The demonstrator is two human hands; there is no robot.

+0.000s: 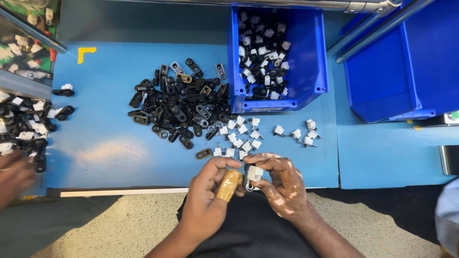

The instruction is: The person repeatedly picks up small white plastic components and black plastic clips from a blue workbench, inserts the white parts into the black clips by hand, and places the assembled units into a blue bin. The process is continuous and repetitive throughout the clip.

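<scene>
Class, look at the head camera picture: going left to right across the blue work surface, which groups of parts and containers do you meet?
Small heap of black and white parts → big pile of black clips → cluster of white pieces → open blue bin of assembled parts → second blue bin.

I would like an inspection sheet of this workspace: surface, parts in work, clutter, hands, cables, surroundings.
Surface: blue table mat, yellow corner mark at the far left.
Job's things: small white and black part held between both hands; pile of black clips; scattered white plugs near the hands.
Clutter: blue bin with mixed black and white parts; a further heap of parts at the left edge.
Hands: left hand, one finger wrapped in tan tape, and right hand both pinch the part.
Cables: nothing seen.
Surroundings: another person's hand at the left; second blue bin at the right.
</scene>
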